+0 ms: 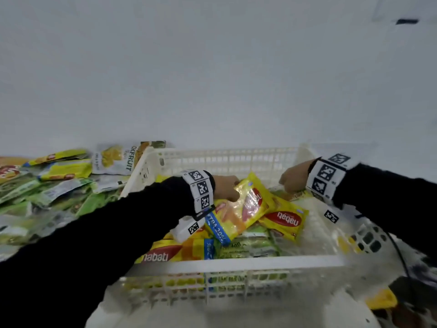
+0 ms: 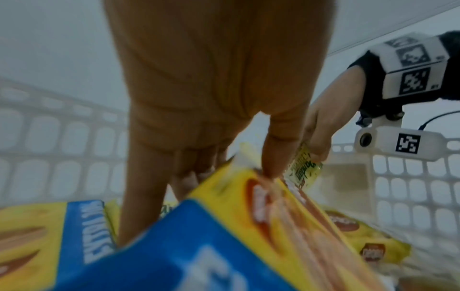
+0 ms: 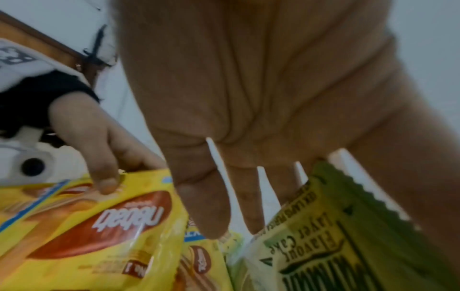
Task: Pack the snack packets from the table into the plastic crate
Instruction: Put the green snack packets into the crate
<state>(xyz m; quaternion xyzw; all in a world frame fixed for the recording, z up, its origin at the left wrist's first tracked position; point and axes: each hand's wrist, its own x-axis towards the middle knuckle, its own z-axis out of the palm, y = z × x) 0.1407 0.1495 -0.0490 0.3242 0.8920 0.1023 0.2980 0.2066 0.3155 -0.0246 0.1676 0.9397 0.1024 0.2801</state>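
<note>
A white plastic crate (image 1: 236, 261) stands in front of me, holding several packets. My left hand (image 1: 233, 190) pinches the top edge of a yellow nabati packet (image 1: 241, 209) that lies tilted over the others inside. In the left wrist view the thumb and fingers of my left hand (image 2: 234, 173) clamp that yellow packet (image 2: 286, 226). My right hand (image 1: 287, 185) reaches into the far right of the crate and holds a green layer cake packet (image 1: 295, 196). In the right wrist view that green packet (image 3: 336, 236) sits between the fingers and thumb of my right hand (image 3: 323, 177).
A pile of green and yellow packets (image 1: 47, 185) covers the table left of the crate, with a jackfruit packet (image 1: 118, 159) at its back. More nabati packets (image 1: 283, 221) and green packets (image 1: 248, 245) lie in the crate. A black cable (image 1: 402, 256) runs at the right.
</note>
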